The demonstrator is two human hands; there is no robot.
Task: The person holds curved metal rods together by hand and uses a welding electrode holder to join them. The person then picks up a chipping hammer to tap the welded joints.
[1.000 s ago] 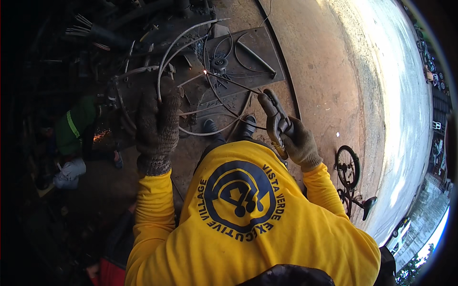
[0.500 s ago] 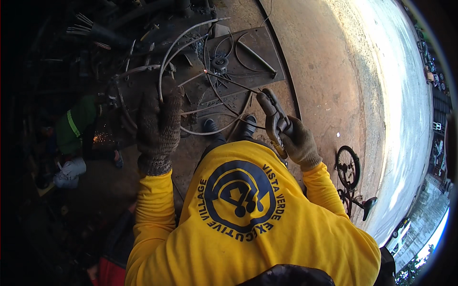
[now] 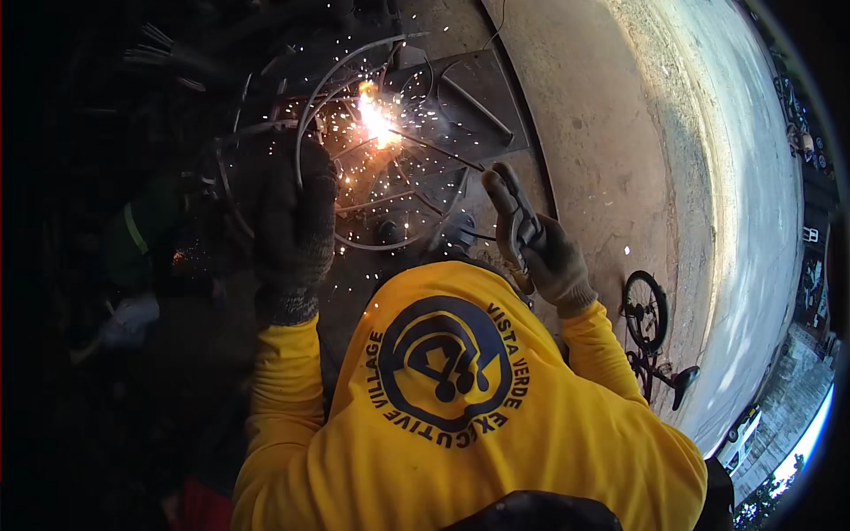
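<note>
My gloved right hand is closed around a welding electrode holder. A thin electrode runs from its jaws to a bright welding arc, and sparks fly out in all directions. My left hand, in a dark knitted glove, is closed at the near end of a curved metal rod. That rod belongs to a round frame of bent bars, and the arc burns within its outline. Glare hides the joint itself, and the left fingers are partly lost in shadow.
A metal tube lies on a dark steel plate beyond the arc. My feet stand by the frame's near side. At the left, a person in green is near smaller sparks. A bicycle stands at the right.
The small glow at the electrode tip has flared into a bright arc with a wide spray of sparks. My right hand has barely shifted; the surroundings look darker.
</note>
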